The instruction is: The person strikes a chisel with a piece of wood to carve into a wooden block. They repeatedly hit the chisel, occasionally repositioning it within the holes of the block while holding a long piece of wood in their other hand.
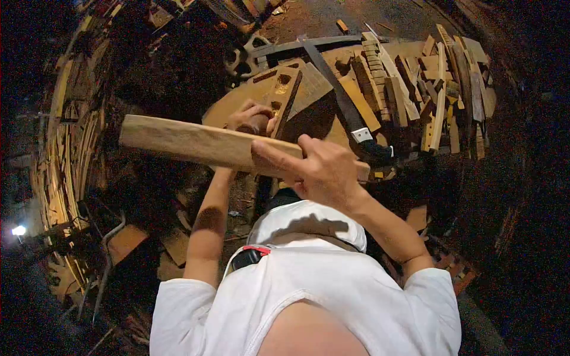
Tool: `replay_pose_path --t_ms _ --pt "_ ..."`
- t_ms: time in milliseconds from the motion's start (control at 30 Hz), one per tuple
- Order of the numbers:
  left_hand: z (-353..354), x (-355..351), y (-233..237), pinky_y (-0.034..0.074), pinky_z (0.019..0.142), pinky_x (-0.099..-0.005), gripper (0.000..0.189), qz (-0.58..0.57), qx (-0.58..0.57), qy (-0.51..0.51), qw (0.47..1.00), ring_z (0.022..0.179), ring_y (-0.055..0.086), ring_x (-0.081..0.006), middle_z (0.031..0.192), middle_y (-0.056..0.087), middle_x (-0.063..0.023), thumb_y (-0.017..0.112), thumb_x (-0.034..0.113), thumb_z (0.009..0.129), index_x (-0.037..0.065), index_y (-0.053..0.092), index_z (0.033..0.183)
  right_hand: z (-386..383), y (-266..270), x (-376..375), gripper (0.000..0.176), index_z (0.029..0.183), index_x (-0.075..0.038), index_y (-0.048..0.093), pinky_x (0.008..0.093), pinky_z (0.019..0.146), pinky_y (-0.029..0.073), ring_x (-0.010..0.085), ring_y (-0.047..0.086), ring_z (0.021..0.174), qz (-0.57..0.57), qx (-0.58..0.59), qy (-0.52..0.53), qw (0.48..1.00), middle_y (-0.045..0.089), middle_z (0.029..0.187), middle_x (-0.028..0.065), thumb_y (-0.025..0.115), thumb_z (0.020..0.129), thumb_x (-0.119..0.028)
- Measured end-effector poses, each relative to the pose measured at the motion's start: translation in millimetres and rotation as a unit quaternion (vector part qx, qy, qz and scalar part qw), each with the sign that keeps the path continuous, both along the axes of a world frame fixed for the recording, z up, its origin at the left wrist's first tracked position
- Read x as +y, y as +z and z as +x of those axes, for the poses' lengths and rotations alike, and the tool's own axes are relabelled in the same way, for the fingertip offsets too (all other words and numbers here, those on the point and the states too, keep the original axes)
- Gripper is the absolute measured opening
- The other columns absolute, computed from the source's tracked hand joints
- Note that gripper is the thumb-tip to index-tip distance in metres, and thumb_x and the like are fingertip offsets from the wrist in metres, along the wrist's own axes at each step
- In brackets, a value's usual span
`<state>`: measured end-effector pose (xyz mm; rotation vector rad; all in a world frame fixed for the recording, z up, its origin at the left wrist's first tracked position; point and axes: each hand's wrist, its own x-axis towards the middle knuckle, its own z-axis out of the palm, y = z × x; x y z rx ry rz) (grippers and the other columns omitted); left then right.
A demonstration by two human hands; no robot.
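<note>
My right hand (320, 169) grips the near end of a long flat wooden plank (190, 142), held level in front of me and pointing left. Behind the plank, my left hand (252, 117) rests on a slanted wooden piece with cut-out slots (284, 98); its fingers curl over that piece's lower edge, and the plank partly hides the hand. A long dark saw blade with a white tip (341, 98) lies across the wooden work surface (237, 98) just right of my left hand.
A heap of short wood offcuts and slats (427, 83) lies at the back right. More boards and scrap are stacked along the left side (65, 154). Flat wood pieces litter the floor (124, 240). The surroundings are dark.
</note>
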<state>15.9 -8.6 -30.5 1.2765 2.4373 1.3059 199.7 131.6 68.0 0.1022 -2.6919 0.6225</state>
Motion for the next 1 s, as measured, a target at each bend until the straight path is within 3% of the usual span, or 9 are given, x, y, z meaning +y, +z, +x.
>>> replay_pose_path --t_ms 100,167,567,633,767,800,833,933,1000 --pt "0 -5 -3 0.054 0.071 -0.0317 0.02 -0.043 0.025 -0.027 0.998 0.079 0.066 -0.0216 0.096 0.065 -0.0092 0.077 0.023 0.087 0.006 0.073 0.098 7 8 -7 0.087 0.146 -0.041 0.052 0.0364 0.049 0.046 0.0223 0.055 0.055 -0.036 0.062 0.042 0.997 0.047 0.072 0.0055 0.08 0.066 -0.025" --pt "12 -5 4 0.054 0.072 -0.0322 0.019 -0.047 -0.077 0.016 0.996 0.08 0.067 -0.0216 0.094 0.065 -0.0094 0.076 0.021 0.087 0.006 0.073 0.098 9 5 -8 0.086 0.147 -0.041 0.051 0.0365 0.048 0.046 0.022 0.054 0.054 -0.05 0.08 0.047 0.994 0.046 0.07 0.0054 0.079 0.067 -0.024" --pt "23 -8 0 0.052 0.076 -0.0325 0.019 -0.032 0.006 0.01 0.999 0.085 0.065 -0.0231 0.091 0.065 -0.0109 0.08 0.014 0.082 0.004 0.072 0.096 9 -9 -2 0.074 0.142 -0.039 0.057 0.0377 0.05 0.047 0.0239 0.055 0.054 -0.057 -0.004 -0.023 0.998 0.045 0.068 0.0058 0.078 0.072 -0.027" --pt "30 -9 1 0.051 0.074 -0.0316 0.015 0.014 -0.002 0.016 1.0 0.083 0.064 -0.0207 0.091 0.062 -0.0068 0.079 0.014 0.083 0.007 0.071 0.094 12 -9 -6 0.058 0.143 -0.044 0.054 0.0393 0.048 0.048 0.0244 0.056 0.052 -0.061 0.028 0.005 0.998 0.048 0.07 0.0067 0.067 0.088 -0.032" --pt "48 -14 17 0.051 0.075 -0.0334 0.016 0.008 0.012 0.005 1.0 0.085 0.062 -0.0223 0.092 0.061 -0.009 0.078 0.012 0.083 0.005 0.069 0.094 17 -13 -10 0.063 0.144 -0.044 0.052 0.0401 0.049 0.048 0.0263 0.057 0.055 -0.109 0.059 0.033 0.992 0.05 0.071 0.0075 0.068 0.085 -0.028" --pt "48 -16 -25 0.051 0.074 -0.033 0.016 0.027 0.054 0.037 0.998 0.086 0.062 -0.0213 0.093 0.061 -0.0093 0.078 0.013 0.083 0.004 0.069 0.093 15 -21 -8 0.066 0.145 -0.043 0.051 0.0415 0.05 0.049 0.0276 0.06 0.057 -0.089 0.007 0.001 0.996 0.052 0.072 0.0088 0.069 0.083 -0.028" --pt "49 -34 -61 0.051 0.074 -0.0317 0.014 0.193 -0.241 -0.06 0.949 0.086 0.063 -0.0194 0.095 0.062 -0.0081 0.077 0.011 0.084 0.003 0.068 0.091 15 -33 -1 0.071 0.146 -0.037 0.053 0.0403 0.054 0.051 0.0281 0.06 0.057 -0.055 -0.052 -0.011 0.997 0.052 0.073 0.0097 0.075 0.08 -0.025" --pt "40 -25 -51 0.05 0.079 -0.0321 0.014 0.173 -0.174 -0.031 0.969 0.09 0.063 -0.0192 0.098 0.064 -0.0078 0.077 0.01 0.084 0.004 0.068 0.094 27 -46 13 0.075 0.147 -0.036 0.051 0.0415 0.057 0.052 0.0291 0.061 0.059 -0.051 -0.098 -0.025 0.994 0.054 0.075 0.0102 0.077 0.079 -0.022" --pt "46 -29 -42 0.05 0.084 -0.0326 0.015 0.139 -0.121 0.012 0.983 0.094 0.063 -0.019 0.101 0.065 -0.0075 0.077 0.01 0.085 0.005 0.068 0.096 41 -46 13 0.087 0.15 -0.036 0.045 0.0431 0.063 0.055 0.0331 0.065 0.068 -0.173 -0.079 -0.062 0.98 0.058 0.078 0.0117 0.081 0.073 -0.019"
